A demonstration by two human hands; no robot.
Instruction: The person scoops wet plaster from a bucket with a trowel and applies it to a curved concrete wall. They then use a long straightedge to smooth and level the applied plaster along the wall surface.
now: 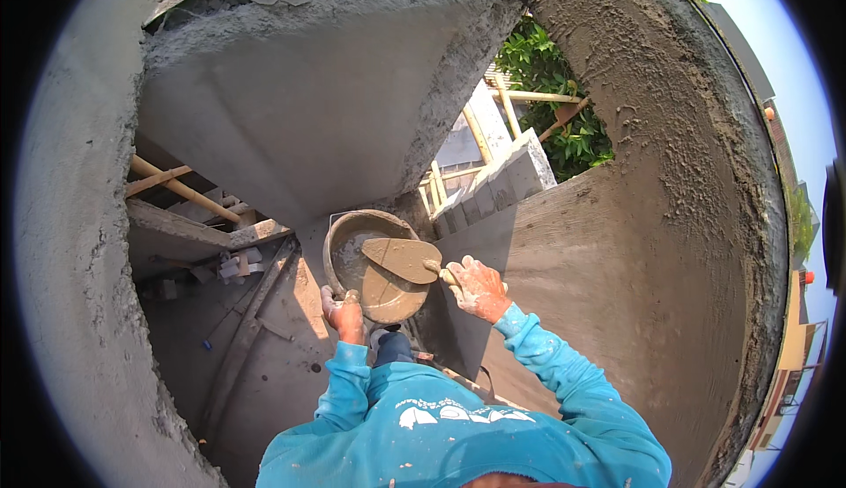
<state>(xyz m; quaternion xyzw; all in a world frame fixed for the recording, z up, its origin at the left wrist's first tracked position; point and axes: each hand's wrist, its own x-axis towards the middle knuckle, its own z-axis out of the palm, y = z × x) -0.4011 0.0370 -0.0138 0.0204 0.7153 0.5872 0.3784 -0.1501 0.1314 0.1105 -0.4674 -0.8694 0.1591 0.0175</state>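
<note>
Left hand: our left hand (pixel 344 310) grips the mortar pan (pixel 374 263) by its near rim.
Right hand: our right hand (pixel 477 287) closes its fingers on the trowel (pixel 404 259) handle.
Trowel: blade lies flat over the pan, long axis across, tip pointing left.

Rough grey plastered walls (pixel 670 223) enclose a sunlit shaft, with green foliage (pixel 555 91) beyond the gap.

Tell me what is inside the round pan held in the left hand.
The round pan, gripped at its near rim by the left hand, holds wet grey mortar. The trowel blade, held by the right hand, lies over it, hiding what is beneath.
</note>
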